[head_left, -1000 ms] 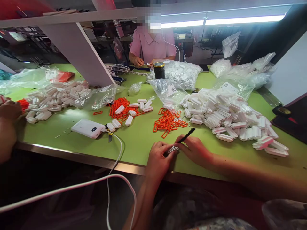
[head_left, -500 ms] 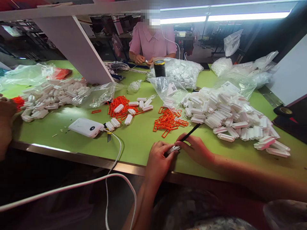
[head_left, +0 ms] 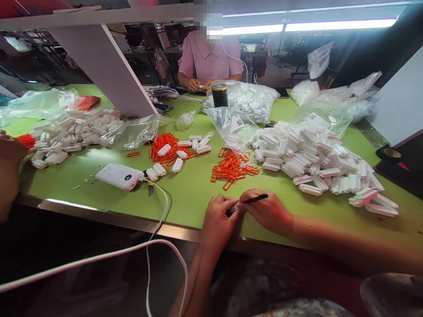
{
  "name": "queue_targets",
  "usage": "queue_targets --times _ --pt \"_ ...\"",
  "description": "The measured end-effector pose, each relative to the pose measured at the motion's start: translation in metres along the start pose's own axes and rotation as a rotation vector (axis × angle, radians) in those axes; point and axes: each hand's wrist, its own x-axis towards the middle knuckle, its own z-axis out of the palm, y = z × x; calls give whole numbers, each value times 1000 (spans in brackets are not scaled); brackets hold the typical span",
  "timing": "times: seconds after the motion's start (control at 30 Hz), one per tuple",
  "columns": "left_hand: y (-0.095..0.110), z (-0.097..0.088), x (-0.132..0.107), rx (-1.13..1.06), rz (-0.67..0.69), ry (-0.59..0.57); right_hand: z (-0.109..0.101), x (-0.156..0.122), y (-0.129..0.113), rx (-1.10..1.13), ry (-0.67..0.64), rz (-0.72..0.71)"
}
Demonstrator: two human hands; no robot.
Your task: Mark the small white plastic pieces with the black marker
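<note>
Near the table's front edge, my left hand (head_left: 218, 216) is closed around a white connector housing (head_left: 234, 207) with a row of small openings; most of it is hidden by fingers. My right hand (head_left: 266, 211) pinches a slim black pen-like tool (head_left: 257, 199) right beside the housing, and its fingertips meet those of the left. The tool's working end is hidden behind the fingers. Just beyond the hands lies a pile of orange rectangular frames (head_left: 228, 169) with tiny white bits (head_left: 249, 167) at its right side. A large heap of white connector housings (head_left: 310, 154) spreads to the right.
A white power bank (head_left: 119, 176) with a white cable (head_left: 165, 198) lies left. More orange frames (head_left: 161, 147) and housings sit behind it. A black can (head_left: 220, 95) stands by a bag of white parts (head_left: 254, 99). Across the table sits a person in pink (head_left: 211, 55); another person's arm (head_left: 8, 171) shows far left.
The black tool has tilted from steep to nearly level as my right hand rolled and shifted slightly left. My left hand keeps its hold on the housing.
</note>
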Motion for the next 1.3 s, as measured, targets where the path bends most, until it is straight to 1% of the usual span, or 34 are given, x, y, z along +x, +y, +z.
queue_targets --times 0.07,0.1,0.17,0.27,0.37,0.5,0.67,0.77,0.87,0.93,1.03,1.17,1.3 --pt "0 0 0 5 -2 6 0 1 -1 -20 -14 -19" --pt "0 0 0 4 -3 6 0 1 0 -6 -13 -2" --pt "-1 0 0 -4 3 7 0 1 4 72 14 73" --pt "-3 0 0 -17 15 9 1 1 11 203 90 210" --pt "-4 1 0 -18 12 9 2 3 13 263 111 262" --pt "-3 1 0 -15 5 4 2 3 12 261 114 246" --pt "-2 0 -1 -11 -1 -2 1 2 12 197 83 208" --pt "-2 0 -1 -5 0 -2 0 1 10 142 63 149" --pt "-2 1 0 2 11 20 0 2 6 92 8 72" --pt "-2 1 1 12 22 38 0 3 5 71 -25 48" --pt "-3 2 1 28 29 42 1 3 8 123 3 106" --pt "-5 2 0 24 29 44 2 4 13 298 85 237" --pt "-5 2 0 19 25 44 3 5 12 367 98 257"
